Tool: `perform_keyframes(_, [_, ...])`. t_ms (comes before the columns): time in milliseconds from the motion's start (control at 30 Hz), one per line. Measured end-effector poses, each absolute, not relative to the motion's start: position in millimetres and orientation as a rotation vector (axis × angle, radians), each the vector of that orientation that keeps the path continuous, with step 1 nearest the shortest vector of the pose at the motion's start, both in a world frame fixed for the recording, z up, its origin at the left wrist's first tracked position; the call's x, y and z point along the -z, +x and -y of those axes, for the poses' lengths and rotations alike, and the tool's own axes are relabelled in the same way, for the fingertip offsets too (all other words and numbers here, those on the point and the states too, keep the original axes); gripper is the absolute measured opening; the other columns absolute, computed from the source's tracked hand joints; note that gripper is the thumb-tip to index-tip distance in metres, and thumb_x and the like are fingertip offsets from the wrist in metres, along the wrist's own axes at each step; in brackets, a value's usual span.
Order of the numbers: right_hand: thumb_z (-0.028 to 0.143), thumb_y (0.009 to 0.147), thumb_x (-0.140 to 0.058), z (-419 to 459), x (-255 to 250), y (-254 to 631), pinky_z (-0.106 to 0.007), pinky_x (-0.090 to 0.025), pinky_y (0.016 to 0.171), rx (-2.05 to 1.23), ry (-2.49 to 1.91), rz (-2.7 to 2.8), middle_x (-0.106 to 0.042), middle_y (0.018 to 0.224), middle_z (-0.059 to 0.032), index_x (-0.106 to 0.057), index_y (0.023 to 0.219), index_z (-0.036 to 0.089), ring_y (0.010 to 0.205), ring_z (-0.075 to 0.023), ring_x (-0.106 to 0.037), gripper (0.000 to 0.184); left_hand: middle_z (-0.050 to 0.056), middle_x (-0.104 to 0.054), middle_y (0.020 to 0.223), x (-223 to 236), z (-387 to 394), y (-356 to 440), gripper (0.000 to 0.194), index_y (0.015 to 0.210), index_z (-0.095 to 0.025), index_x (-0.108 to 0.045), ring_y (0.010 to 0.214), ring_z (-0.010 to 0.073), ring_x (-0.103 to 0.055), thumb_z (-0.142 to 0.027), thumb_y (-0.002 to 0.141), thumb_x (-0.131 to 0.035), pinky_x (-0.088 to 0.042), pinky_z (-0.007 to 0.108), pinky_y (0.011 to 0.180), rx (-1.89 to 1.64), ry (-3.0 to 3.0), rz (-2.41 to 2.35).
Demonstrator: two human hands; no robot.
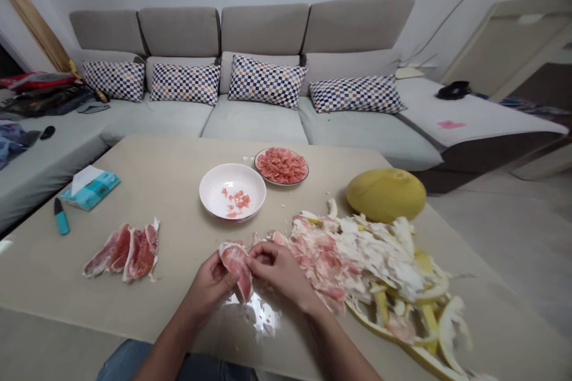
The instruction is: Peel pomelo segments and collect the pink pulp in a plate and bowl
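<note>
Both hands hold one pink pomelo segment (pixel 236 268) above the near edge of the beige table (pixel 179 161). My left hand (pixel 209 284) grips it from the left and below. My right hand (pixel 279 268) pinches its top edge, fingers closed on the membrane. Beyond the hands stands a white bowl (pixel 232 181) with a few pink flesh bits. Behind it, a plate (pixel 281 165) is heaped with peeled flesh. Several unpeeled segments (pixel 127 248) lie to the left.
A pile of peel and pith (pixel 379 256) spreads right of my hands, with a whole yellow-green pomelo (pixel 385 193) behind it. A tissue pack (pixel 89 187) and a teal knife (pixel 61 217) lie at far left. A grey sofa (pixel 254 119) with checked cushions runs behind the table.
</note>
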State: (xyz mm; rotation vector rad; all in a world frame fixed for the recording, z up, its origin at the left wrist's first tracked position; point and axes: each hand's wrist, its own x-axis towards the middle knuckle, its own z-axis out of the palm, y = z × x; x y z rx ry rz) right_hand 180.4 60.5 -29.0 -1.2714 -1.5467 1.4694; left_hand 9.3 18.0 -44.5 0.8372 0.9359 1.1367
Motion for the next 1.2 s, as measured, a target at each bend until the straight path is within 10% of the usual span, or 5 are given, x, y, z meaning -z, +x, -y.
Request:
perform_keyframes(367, [0.033,0.078,-0.066,-69.5,30.0,189.2,-0.024,-0.047,0.057,-1.600,-1.138,1.319,-0.064,0.063,-0.0005,-0.066,0.084,0.015,0.057,-0.0127,-0.059,0.020,0.011,-0.069,0.103,42.5,-22.9,-2.9,0.033,0.108,-0.014,-0.066,0.089,0.0185,-0.065,-0.032,0.080,-0.072,-0.051,0.028,0.080,-1.175,0.598,-0.868])
perform_keyframes(533, [0.035,0.084,-0.061,-98.8,9.2,183.3,-0.026,-0.049,0.057,-1.143,-1.182,1.576,-0.066,0.070,-0.0026,-0.067,0.082,0.016,0.058,-0.0141,-0.060,0.020,0.006,-0.064,0.092,35.6,-25.4,-7.7,0.046,0.126,-0.020,-0.055,0.069,0.0150,-0.062,-0.038,0.085,-0.065,-0.054,0.030,0.064,-1.156,0.493,-0.781])
perform_keyframes(767, [0.021,0.081,-0.063,-143.5,-5.9,161.7,-0.043,-0.044,0.099,-0.757,-1.108,1.807,-0.069,0.110,-0.0113,-0.074,0.089,0.019,0.106,-0.0257,-0.061,0.014,0.002,-0.059,0.081,32.6,-25.9,-12.0,0.048,0.126,-0.022,-0.056,0.061,0.0132,-0.057,-0.045,0.085,-0.062,-0.053,0.027,0.052,-1.112,0.423,-0.797])
perform_keyframes(967, [0.030,0.082,-0.070,-106.8,-23.7,153.3,-0.029,-0.052,0.077,-0.979,-0.821,2.095,-0.068,0.105,-0.0057,-0.071,0.107,0.024,0.083,-0.0167,-0.065,0.025,0.004,-0.058,0.069,28.9,-24.6,-12.8,0.042,0.091,-0.014,-0.069,0.056,0.0137,-0.052,-0.049,0.069,-0.076,-0.047,0.024,0.044,-1.088,0.372,-0.743])
perform_keyframes(1200, [0.029,0.087,-0.064,-102.6,-35.7,155.2,-0.028,-0.050,0.071,-0.927,-0.804,2.304,-0.072,0.085,-0.0039,-0.075,0.093,0.022,0.077,-0.0173,-0.065,0.015,0.003,-0.055,0.065,27.9,-21.5,-14.6,0.040,0.095,-0.018,-0.071,0.053,0.0133,-0.049,-0.043,0.065,-0.079,-0.045,0.023,0.040,-1.072,0.447,-0.697])
